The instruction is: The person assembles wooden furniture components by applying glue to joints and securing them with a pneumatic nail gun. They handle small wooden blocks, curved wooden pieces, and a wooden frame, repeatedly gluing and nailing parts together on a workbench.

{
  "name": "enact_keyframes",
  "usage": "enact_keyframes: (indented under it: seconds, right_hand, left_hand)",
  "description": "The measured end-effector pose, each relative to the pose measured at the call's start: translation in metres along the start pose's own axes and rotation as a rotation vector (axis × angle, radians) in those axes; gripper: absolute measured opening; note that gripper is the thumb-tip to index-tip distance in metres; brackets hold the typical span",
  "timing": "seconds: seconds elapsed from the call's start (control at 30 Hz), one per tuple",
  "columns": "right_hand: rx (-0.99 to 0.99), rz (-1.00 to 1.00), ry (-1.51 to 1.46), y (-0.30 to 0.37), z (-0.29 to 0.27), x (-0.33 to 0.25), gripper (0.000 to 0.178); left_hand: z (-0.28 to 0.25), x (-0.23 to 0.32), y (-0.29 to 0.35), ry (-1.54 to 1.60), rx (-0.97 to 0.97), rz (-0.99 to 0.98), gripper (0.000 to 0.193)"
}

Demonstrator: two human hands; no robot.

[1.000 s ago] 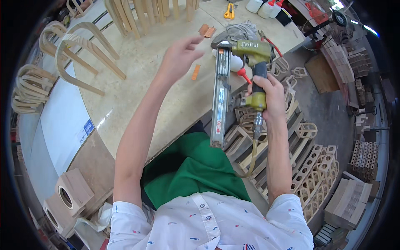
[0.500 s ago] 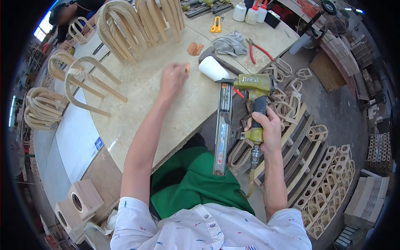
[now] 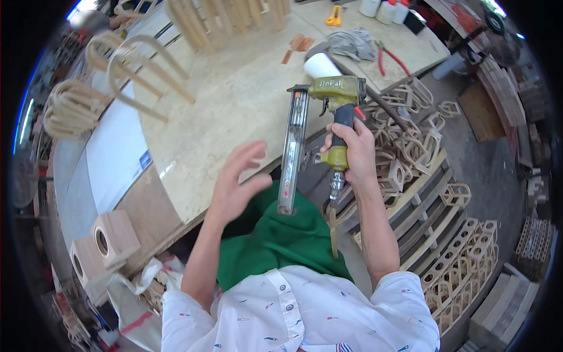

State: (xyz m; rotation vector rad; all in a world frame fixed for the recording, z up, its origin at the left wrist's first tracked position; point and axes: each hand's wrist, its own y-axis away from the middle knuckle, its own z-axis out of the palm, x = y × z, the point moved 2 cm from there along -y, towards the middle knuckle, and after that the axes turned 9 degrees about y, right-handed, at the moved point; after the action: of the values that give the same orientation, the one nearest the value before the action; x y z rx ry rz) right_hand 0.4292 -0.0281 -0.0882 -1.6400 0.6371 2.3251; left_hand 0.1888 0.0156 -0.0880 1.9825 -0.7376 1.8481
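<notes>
My right hand (image 3: 356, 146) grips the black handle of an olive-green pneumatic nail gun (image 3: 335, 88), held above my lap at the table's near edge. Its long silver magazine (image 3: 290, 152) points down toward my green apron (image 3: 275, 234), and an air hose (image 3: 333, 226) hangs from the handle's end. My left hand (image 3: 237, 182) hovers left of the magazine, fingers spread, with nothing in it. Behind the gun lies a white cylinder (image 3: 319, 66), partly hidden. Copper-coloured strips (image 3: 301, 43) rest on the tabletop (image 3: 234, 105) beyond it.
Bent wooden arches (image 3: 138, 76) stand at the left and far side. A grey cloth (image 3: 352, 45), red-handled pliers (image 3: 390, 58), a yellow cutter (image 3: 333, 16) and white bottles (image 3: 386, 12) lie or stand at the back right. Wooden frames (image 3: 457, 264) cover the floor at right.
My left hand has come back from the tabletop near the copper strips toward my body, and its fingers have opened. The nail gun has shifted a little left. The copper strips look more spread out.
</notes>
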Motion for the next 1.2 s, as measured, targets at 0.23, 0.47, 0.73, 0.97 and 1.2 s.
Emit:
enact_keyframes:
  seconds: [0.23, 0.47, 0.73, 0.97, 1.2]
  right_hand:
    - [-0.175, 0.096, -0.016, 0.003, 0.053, 0.027, 0.016]
    - [-0.254, 0.130, -0.037, 0.018, 0.086, 0.046, 0.017]
    - [-0.296, 0.150, 0.020, 0.041, 0.093, 0.050, 0.017]
    - [-0.315, 0.132, 0.014, 0.055, 0.095, 0.050, 0.017]
    - [-0.319, 0.146, 0.003, 0.057, 0.092, 0.054, 0.017]
  left_hand:
    - [0.008, 0.013, 0.109, -0.488, 0.176, 0.292, 0.055]
    - [0.014, -0.008, 0.109, -0.470, 0.450, 0.415, 0.014]
    - [0.007, -0.019, 0.107, -0.404, 0.502, 0.433, 0.015]
    - [0.005, -0.022, 0.102, -0.384, 0.528, 0.429, 0.015]
    - [0.005, -0.024, 0.103, -0.392, 0.511, 0.418, 0.017]
